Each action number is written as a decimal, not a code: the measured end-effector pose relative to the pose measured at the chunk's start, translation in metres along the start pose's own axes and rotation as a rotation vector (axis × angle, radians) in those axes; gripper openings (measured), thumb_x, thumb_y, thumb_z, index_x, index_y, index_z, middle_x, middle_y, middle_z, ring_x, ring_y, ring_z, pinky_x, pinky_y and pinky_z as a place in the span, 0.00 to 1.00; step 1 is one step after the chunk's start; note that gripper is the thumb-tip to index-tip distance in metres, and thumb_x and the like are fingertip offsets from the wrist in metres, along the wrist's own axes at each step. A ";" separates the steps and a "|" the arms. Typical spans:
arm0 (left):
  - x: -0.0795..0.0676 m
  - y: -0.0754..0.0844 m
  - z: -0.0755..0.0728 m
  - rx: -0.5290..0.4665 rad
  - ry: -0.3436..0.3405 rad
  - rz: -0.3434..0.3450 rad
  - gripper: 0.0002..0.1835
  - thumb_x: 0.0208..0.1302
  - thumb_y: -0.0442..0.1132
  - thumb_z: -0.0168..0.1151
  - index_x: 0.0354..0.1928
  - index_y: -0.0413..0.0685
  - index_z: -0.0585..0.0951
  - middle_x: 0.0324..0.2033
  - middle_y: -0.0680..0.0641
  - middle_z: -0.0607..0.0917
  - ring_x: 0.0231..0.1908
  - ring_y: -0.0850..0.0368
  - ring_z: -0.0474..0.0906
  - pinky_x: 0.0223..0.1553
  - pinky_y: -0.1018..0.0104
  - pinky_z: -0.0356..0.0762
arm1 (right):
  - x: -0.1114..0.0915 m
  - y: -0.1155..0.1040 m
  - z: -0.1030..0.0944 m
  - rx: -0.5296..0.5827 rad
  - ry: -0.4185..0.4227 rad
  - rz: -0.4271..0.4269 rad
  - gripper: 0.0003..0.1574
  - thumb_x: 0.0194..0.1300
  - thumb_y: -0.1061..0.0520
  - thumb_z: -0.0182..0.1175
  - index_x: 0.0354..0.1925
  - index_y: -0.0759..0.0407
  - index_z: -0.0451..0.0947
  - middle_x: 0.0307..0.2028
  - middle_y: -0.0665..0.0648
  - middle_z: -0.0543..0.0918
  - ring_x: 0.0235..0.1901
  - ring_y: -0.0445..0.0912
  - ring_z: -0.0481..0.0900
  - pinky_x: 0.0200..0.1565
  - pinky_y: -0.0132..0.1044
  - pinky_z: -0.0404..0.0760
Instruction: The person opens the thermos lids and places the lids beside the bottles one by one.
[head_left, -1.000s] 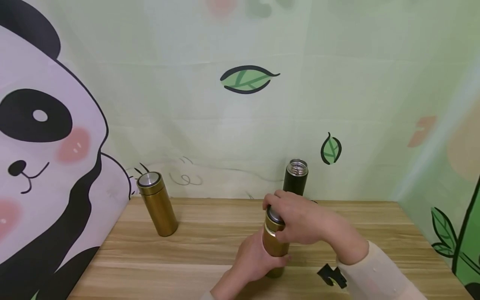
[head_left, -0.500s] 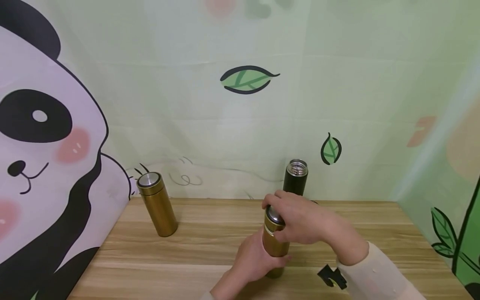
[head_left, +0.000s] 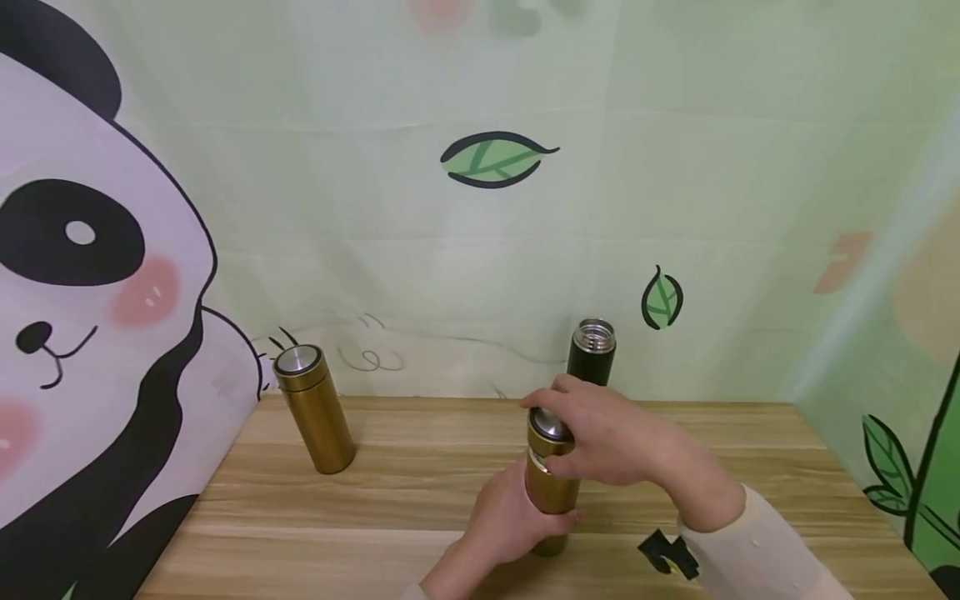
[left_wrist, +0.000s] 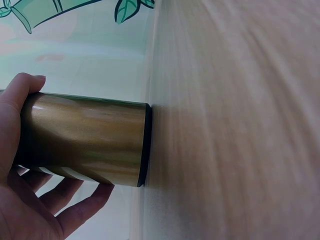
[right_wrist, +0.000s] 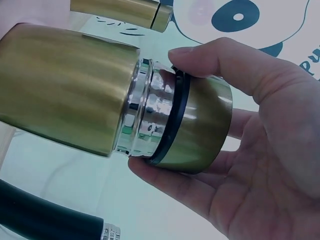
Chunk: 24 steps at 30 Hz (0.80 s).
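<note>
A gold vacuum flask (head_left: 553,493) stands upright on the wooden table, with my left hand (head_left: 506,518) wrapped round its lower body. The left wrist view shows its black-edged base right at the tabletop. My right hand (head_left: 611,429) grips the flask's gold lid (right_wrist: 207,127) from above, thumb on one side and fingers on the other. Between lid and body, the shiny steel neck (right_wrist: 156,117) is exposed in the right wrist view. Just behind stands a black flask (head_left: 590,367) without a lid, its steel mouth showing and its lower part hidden by my right hand.
A second gold flask (head_left: 318,425) with its lid on stands at the table's back left. A small jagged black piece (head_left: 667,554) shows beside my right sleeve (head_left: 753,542). Behind the wooden table (head_left: 390,500) hangs a pale green backdrop (head_left: 465,267) printed with a panda and leaves.
My right hand has shifted slightly up and left with the lid, and the gap at the flask's neck looks a little wider. My left hand stays in place.
</note>
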<state>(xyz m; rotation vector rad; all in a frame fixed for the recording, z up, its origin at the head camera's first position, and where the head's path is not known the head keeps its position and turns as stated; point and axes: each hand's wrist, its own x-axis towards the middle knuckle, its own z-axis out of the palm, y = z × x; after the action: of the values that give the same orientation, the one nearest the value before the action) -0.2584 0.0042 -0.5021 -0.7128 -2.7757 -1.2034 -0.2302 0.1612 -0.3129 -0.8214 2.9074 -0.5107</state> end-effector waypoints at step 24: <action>0.001 -0.002 0.002 -0.021 -0.008 0.003 0.38 0.51 0.63 0.76 0.61 0.59 0.74 0.42 0.59 0.86 0.38 0.67 0.81 0.41 0.64 0.77 | -0.004 0.005 0.000 0.034 0.037 0.029 0.39 0.65 0.47 0.71 0.71 0.52 0.72 0.57 0.54 0.79 0.51 0.46 0.81 0.53 0.47 0.83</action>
<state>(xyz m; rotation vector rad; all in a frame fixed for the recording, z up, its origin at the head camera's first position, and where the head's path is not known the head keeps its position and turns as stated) -0.2597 0.0046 -0.5047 -0.7247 -2.7709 -1.2336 -0.2297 0.1671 -0.3147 -0.7720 2.9310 -0.5764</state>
